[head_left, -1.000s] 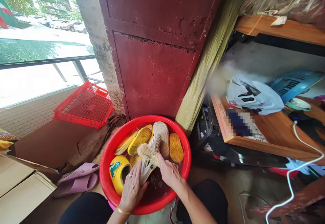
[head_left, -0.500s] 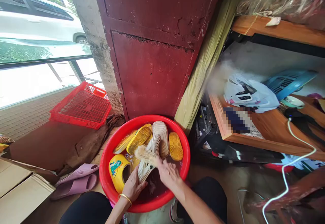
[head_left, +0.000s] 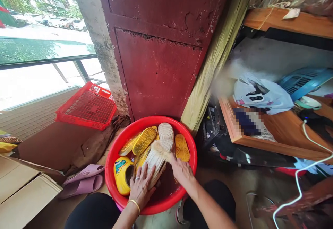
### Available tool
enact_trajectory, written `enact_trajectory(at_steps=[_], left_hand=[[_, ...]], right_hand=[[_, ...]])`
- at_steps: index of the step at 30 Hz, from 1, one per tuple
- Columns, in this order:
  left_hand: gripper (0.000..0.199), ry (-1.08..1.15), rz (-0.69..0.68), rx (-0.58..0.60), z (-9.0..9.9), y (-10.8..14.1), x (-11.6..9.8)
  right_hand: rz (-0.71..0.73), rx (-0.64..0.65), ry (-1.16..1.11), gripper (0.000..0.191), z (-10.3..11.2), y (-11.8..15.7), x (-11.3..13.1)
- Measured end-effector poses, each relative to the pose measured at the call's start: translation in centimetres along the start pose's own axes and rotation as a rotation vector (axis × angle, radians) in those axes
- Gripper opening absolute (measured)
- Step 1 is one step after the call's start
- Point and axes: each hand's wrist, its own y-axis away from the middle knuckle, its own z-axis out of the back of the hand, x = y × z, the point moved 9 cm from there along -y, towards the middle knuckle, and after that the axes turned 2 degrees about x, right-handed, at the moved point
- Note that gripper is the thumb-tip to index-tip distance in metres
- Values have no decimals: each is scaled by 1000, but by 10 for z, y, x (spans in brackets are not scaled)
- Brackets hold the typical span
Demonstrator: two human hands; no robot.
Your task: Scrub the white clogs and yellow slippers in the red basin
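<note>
A red basin holds dark water with several yellow and off-white slippers. My left hand grips the near end of a whitish slipper, its fingers lying over the slipper. A light-bristled brush is in my right hand, its head against that slipper. Behind it lies another off-white slipper, sole up. A yellow slipper with a green cartoon figure floats at the basin's left, and a yellow sole shows at the right.
Pink slippers lie left of the basin, near cardboard. A red crate stands behind them. A maroon door rises beyond the basin. At the right are a wooden drawer and a hanging white cable.
The whitish slipper has been turned, its strap with dark holes no longer showing. My left hand now lies spread over it. The brush has moved slightly right.
</note>
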Motion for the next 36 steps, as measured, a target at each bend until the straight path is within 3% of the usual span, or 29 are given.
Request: enact_trajectory(at_steps=[4,8,10,13,17,22,28,32,36], left_hand=[[88,41,-50,-32,4,0,-4],[110,191,-43,-157,5,-3,11],[119,190,-19,-110,-3,-4,16],[113,122,-16,25,-14,-5,12],[107,20,47,105,-15,-2,8],[111,-13,99,184,-18,-10,7],[112,101,137,274,-28,-28,8],[114,141,136,288,-29,-29,14],[112,163,84,287,-28,-29,15]], right_hand=[[-71,26,62,53,28,-32,-25],[-79,-2,77,54,20,-30,-20],[-80,-15,94,54,8,-17,-18],[-72,-12,108,52,-7,1,-20],[-82,-6,117,51,-17,13,-27],[-100,34,126,51,-24,2,-28],[-118,35,120,53,-13,-18,-22],[-116,6,127,56,-21,12,-6],[6,-25,123,59,-41,48,21]])
